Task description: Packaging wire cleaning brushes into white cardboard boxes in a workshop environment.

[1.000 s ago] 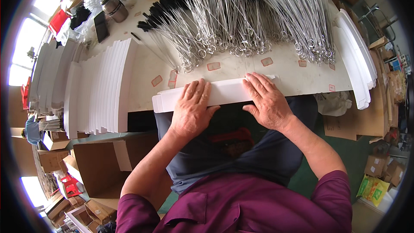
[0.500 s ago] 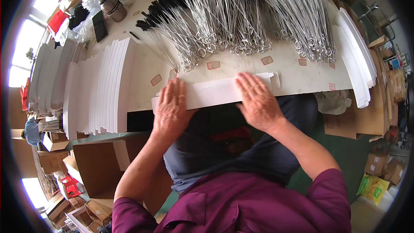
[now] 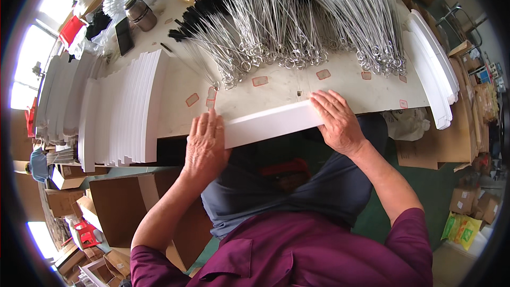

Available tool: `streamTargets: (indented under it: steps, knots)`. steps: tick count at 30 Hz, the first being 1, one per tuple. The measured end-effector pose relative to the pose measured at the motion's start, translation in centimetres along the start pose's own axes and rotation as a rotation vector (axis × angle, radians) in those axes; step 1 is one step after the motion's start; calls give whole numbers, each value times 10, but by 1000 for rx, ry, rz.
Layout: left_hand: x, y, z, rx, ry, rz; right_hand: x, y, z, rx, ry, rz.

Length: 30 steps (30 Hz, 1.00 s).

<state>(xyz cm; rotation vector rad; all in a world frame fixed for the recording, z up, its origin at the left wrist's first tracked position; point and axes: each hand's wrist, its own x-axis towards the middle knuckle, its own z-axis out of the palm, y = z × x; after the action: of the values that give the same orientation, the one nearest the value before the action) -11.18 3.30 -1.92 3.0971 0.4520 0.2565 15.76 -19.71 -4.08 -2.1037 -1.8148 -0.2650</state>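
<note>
A long, narrow white paper box point(image 3: 273, 124) lies at the near edge of the table, partly overhanging it, one long side toward me. My left hand point(image 3: 206, 141) grips its left end, fingers together and pointing away from me. Around the right end, my right hand point(image 3: 338, 122) has its fingers over the top and its thumb lower on the near side. Beyond the box lie heaps of thin wire brushes with looped ends, some with black bristles point(image 3: 265, 26) and some with white point(image 3: 366, 21). One loose black-tipped brush point(image 3: 191, 65) lies apart on the left.
Rows of folded white boxes point(image 3: 125, 109) stand at the table's left. More white box pieces point(image 3: 433, 74) lie along the right edge. A metal flask point(image 3: 140, 14) and a dark phone point(image 3: 124, 36) stand at the back left. An open cardboard carton point(image 3: 122, 207) sits below left.
The white piece was flat under both palms with its right-end flap showing. Now it appears as a closed box, its ends held, and my right hand has moved right.
</note>
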Motion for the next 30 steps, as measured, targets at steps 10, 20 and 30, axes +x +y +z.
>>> streamTargets:
  steps: [10, 20, 30]
  knots:
    - [27, 56, -38, -625, -301, -12, 20, -56, -10, 196, 80, -304]
    - [14, 58, -20, -679, -199, -213, -2, -62, -5, 426, 378, 107]
    - [-3, 69, -4, -751, -138, -229, -9, -99, 17, 1294, 153, 626]
